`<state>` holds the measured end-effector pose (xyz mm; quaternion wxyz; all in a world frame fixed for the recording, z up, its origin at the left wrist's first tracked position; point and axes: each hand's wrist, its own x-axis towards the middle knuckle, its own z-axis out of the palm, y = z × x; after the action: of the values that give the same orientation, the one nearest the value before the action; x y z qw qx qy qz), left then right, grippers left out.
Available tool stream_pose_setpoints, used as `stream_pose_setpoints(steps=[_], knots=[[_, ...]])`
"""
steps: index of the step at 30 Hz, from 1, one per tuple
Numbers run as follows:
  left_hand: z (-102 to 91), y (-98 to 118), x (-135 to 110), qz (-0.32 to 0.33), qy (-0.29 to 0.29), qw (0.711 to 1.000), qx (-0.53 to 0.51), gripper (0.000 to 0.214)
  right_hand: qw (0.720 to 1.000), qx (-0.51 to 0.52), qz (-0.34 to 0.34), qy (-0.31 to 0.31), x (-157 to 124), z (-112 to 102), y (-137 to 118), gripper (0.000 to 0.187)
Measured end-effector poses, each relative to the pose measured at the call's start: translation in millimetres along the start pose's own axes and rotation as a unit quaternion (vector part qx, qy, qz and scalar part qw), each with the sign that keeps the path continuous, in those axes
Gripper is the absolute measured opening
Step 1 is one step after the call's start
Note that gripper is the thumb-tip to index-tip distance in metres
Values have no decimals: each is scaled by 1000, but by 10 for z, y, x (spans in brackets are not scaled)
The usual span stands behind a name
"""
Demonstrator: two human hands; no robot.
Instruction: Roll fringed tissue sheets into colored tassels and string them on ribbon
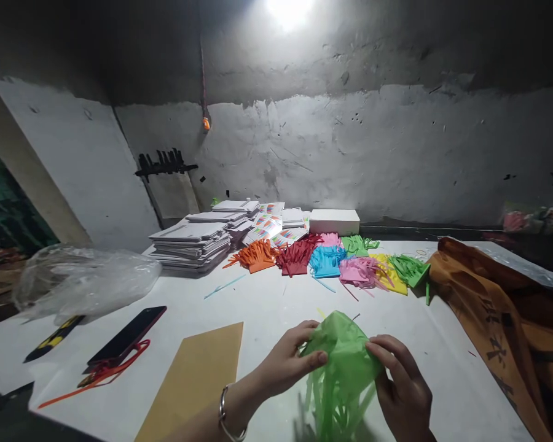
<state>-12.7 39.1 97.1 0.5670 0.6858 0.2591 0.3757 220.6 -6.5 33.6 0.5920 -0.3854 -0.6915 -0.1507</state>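
Note:
A piece of light green fringed tissue-like sheet point(343, 356) hangs between my two hands, its cut strips dangling toward the table. My left hand point(292, 356) grips its left side, thumb in front and fingers behind. On the right edge, my right hand point(400, 380) pinches the sheet between thumb and fingertips. Beyond the hands lies a row of fringed bundles, among them an orange bundle point(260, 258), a dark red bundle point(297, 256), a blue bundle point(326, 261), a pink bundle point(362, 270) and a green bundle point(410, 269).
Stacked white cards or envelopes point(191, 245) stand at the back left, beside printed sheets point(267, 226) and a white box point(334, 221). A plastic bag point(92, 276), a utility knife point(54, 339), a phone point(126, 334) and brown cardboard point(198, 380) lie left. Brown cloth point(493, 319) drapes right.

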Motion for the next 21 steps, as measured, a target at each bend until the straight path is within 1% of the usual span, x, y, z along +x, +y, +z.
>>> stream_pose_setpoints(steps=[3,4,5,6,8,9,10,11,12,14,15,16,17,18,19,20,21], knots=[[58,-44,21,-19,-6,995,-99,56,1000,9,27,0,-37,30,-32,36],[107,-77,21,-37,-12,989,-141,65,999,13,39,1,-47,38,-44,37],[168,-119,12,-68,-20,977,-201,73,999,20,51,3,-54,44,-52,39],[237,-173,-8,-108,-29,956,-270,78,998,26,60,4,-58,48,-56,41],[381,-315,-80,-187,-42,896,-401,81,997,37,64,5,-55,43,-44,44],[447,-401,-127,-218,-54,870,-440,81,997,43,58,3,-51,34,-31,45],[502,-493,-176,-235,-67,857,-454,80,998,47,49,0,-46,23,-15,45],[546,-585,-223,-242,-81,857,-449,77,998,53,42,-4,-44,12,1,45],[577,-671,-264,-242,-96,866,-426,72,997,60,36,-10,-46,4,13,45],[607,-799,-318,-230,-114,903,-344,60,996,80,30,-36,-75,15,18,40],[612,-831,-331,-219,-108,924,-296,53,993,99,42,-55,-103,41,9,41],[613,-839,-337,-210,-98,941,-248,48,986,130,71,-76,-139,81,-9,46],[613,-825,-339,-204,-90,953,-207,46,975,169,110,-94,-181,135,-34,56],[616,-793,-338,-199,-79,961,-177,46,960,210,150,-106,-224,200,-65,66],[624,-749,-338,-195,-68,966,-156,47,944,246,189,-115,-266,271,-98,70],[638,-699,-340,-193,-62,968,-148,47,929,272,219,-120,-302,342,-133,68],[658,-649,-342,-195,-60,967,-151,44,921,283,237,-123,-328,405,-164,61]])
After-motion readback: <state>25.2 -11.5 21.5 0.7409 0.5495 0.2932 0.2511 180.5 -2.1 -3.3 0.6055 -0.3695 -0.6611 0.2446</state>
